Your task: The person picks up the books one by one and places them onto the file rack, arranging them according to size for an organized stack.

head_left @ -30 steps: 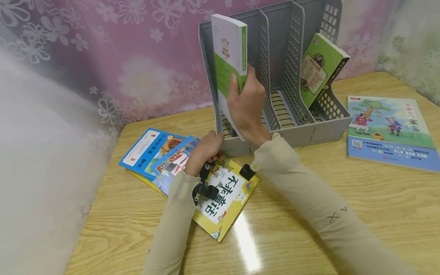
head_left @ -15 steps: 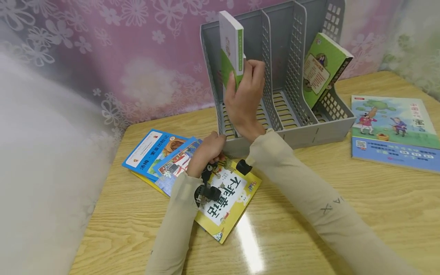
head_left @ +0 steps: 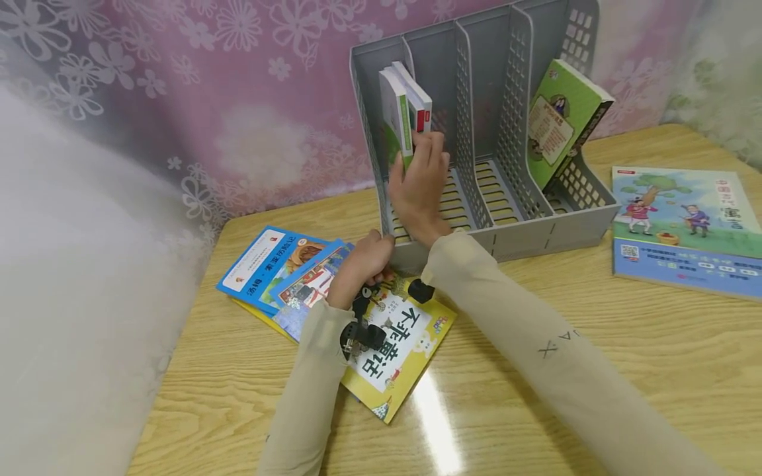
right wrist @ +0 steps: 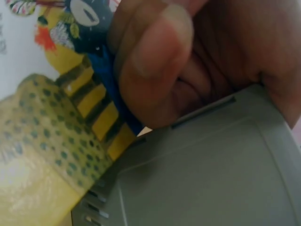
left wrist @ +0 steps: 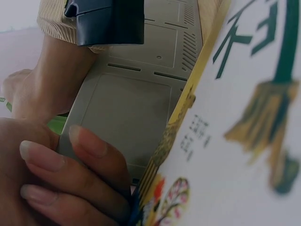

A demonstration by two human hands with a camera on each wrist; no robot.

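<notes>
R hand (head_left: 419,188) clamped on green-and-white paperback (head_left: 393,106) in gray plastic rack (head_left: 524,240). L hand's (head_left: 364,259) grip: can't tell. If released unsupported, bk could prob. topple.

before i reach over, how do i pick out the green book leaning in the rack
On the table, find the grey rack. The green book leans in its far-right slot. Unlike the two books at the right hand, it has a dark spine and cream panel.
</notes>
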